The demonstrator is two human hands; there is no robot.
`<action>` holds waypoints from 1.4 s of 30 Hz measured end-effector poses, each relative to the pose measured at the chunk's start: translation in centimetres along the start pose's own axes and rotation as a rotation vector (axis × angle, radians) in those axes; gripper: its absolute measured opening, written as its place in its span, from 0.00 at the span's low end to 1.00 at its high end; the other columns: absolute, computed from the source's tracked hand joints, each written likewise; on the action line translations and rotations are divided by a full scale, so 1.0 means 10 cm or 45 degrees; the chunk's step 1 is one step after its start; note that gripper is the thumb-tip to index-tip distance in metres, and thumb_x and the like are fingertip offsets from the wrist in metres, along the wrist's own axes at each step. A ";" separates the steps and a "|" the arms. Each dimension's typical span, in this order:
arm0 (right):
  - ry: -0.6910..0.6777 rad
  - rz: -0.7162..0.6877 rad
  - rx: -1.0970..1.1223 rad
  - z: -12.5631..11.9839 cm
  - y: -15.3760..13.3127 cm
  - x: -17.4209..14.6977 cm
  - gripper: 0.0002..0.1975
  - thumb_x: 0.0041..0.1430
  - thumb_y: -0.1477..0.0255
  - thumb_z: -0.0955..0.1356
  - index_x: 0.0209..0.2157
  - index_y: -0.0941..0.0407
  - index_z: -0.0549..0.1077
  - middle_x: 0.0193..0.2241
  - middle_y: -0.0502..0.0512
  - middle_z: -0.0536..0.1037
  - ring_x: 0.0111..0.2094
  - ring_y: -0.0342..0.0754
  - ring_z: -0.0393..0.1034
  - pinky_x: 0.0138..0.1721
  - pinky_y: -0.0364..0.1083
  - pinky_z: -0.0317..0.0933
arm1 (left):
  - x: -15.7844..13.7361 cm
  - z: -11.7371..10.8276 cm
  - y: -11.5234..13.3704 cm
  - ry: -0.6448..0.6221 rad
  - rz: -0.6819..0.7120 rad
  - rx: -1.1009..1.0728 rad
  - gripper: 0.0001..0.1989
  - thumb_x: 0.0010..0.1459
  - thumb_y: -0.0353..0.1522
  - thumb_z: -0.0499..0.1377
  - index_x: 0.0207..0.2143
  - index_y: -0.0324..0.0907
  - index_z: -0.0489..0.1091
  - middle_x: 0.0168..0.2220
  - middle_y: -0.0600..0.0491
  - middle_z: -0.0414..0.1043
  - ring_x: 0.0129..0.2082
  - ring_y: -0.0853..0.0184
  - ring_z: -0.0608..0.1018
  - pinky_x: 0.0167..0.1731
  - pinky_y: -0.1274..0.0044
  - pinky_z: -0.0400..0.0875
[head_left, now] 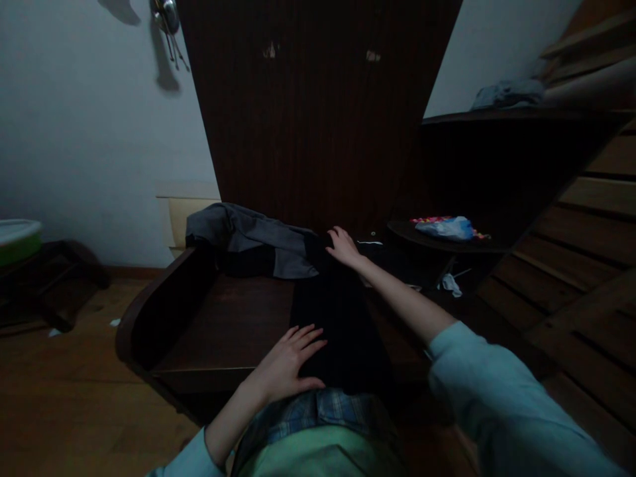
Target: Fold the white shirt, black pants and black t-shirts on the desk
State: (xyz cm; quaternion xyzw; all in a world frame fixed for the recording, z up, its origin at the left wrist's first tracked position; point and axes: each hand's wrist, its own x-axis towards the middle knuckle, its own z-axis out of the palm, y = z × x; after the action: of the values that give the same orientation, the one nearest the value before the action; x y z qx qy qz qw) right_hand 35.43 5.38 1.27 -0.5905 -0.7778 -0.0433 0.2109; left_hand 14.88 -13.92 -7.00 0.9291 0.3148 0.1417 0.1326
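Note:
A long black cloth garment, perhaps trousers, lies stretched from the back of a dark wooden bench toward my body. My left hand rests at its near left edge, fingers spread and palm down. Farther off, my right hand is at the far end of the black cloth with its fingers extended. Whether that hand presses on the cloth is hard to tell in the dim light. To the left, a crumpled grey and black garment is heaped along the bench back and armrest.
Right of the bench, a corner shelf carries a blue and white plastic packet. Folded denim lies on the upper shelf. Wooden slats stand at the right. A green tub sits on a dark stool at left.

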 end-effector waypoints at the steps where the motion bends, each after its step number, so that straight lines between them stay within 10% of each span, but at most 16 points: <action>1: 0.047 -0.111 0.032 0.01 -0.01 -0.20 0.22 0.53 0.75 0.63 0.50 0.62 0.60 0.54 0.67 0.56 0.56 0.56 0.50 0.53 0.55 0.50 | -0.04 0.01 0.00 -0.013 0.008 0.010 0.38 0.47 0.47 0.58 0.57 0.46 0.51 0.59 0.46 0.52 0.59 0.56 0.54 0.55 0.60 0.50; 4: 0.072 -0.391 0.173 -0.04 0.03 -0.93 0.15 0.56 0.74 0.60 0.46 0.57 0.64 0.47 0.61 0.65 0.50 0.52 0.59 0.51 0.54 0.55 | -0.18 0.05 0.00 -0.044 0.011 0.085 0.41 0.45 0.40 0.63 0.59 0.47 0.47 0.61 0.46 0.49 0.60 0.56 0.52 0.55 0.60 0.50; 8: -0.326 -0.551 0.283 -0.20 0.21 -1.92 0.19 0.54 0.65 0.64 0.47 0.56 0.65 0.44 0.58 0.70 0.46 0.49 0.64 0.48 0.50 0.59 | -0.31 0.11 -0.06 -0.019 -0.006 0.222 0.37 0.49 0.21 0.53 0.59 0.49 0.45 0.61 0.50 0.48 0.60 0.62 0.52 0.55 0.64 0.51; 11: -0.463 -0.505 0.226 -0.21 0.34 -2.45 0.37 0.45 0.62 0.70 0.56 0.56 0.56 0.53 0.60 0.64 0.53 0.52 0.58 0.52 0.51 0.56 | -0.31 0.12 -0.10 -0.002 -0.003 0.273 0.37 0.47 0.17 0.47 0.59 0.48 0.45 0.60 0.52 0.51 0.59 0.65 0.54 0.55 0.66 0.53; 14: -0.374 -0.563 0.036 -0.03 0.42 -2.72 0.33 0.51 0.75 0.64 0.59 0.53 0.51 0.58 0.58 0.57 0.59 0.52 0.48 0.55 0.57 0.49 | -0.28 0.12 -0.12 0.002 0.004 0.305 0.36 0.46 0.18 0.49 0.58 0.46 0.48 0.59 0.51 0.53 0.59 0.63 0.56 0.54 0.66 0.54; 22: -0.038 -0.620 0.138 0.33 0.41 -2.71 0.25 0.55 0.81 0.56 0.53 0.51 0.62 0.52 0.55 0.66 0.55 0.48 0.57 0.52 0.53 0.55 | -0.26 0.10 -0.12 0.123 0.102 0.268 0.24 0.53 0.20 0.47 0.52 0.43 0.59 0.52 0.48 0.65 0.54 0.62 0.64 0.51 0.66 0.58; 34: 0.029 0.156 1.083 -0.81 0.43 -1.49 0.20 0.47 0.56 0.64 0.34 0.58 0.74 0.32 0.55 0.77 0.39 0.54 0.69 0.42 0.53 0.62 | 0.60 -1.08 0.09 0.243 -0.105 -0.331 0.14 0.51 0.35 0.58 0.40 0.40 0.62 0.36 0.54 0.70 0.36 0.67 0.72 0.36 0.77 0.65; 42: -0.359 -0.014 0.805 -1.26 0.35 -2.08 0.24 0.48 0.53 0.65 0.40 0.56 0.74 0.39 0.58 0.75 0.42 0.54 0.67 0.47 0.53 0.59 | 0.23 -1.19 0.57 -0.065 0.147 -0.028 0.08 0.53 0.28 0.55 0.37 0.40 0.64 0.36 0.53 0.69 0.34 0.69 0.71 0.35 0.79 0.64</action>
State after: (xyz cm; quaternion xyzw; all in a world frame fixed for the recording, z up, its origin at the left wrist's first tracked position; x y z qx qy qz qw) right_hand 46.61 -16.27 4.19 -0.4920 -0.7773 0.2807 0.2739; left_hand 15.61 -15.05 6.33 0.9475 0.2557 0.1288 0.1425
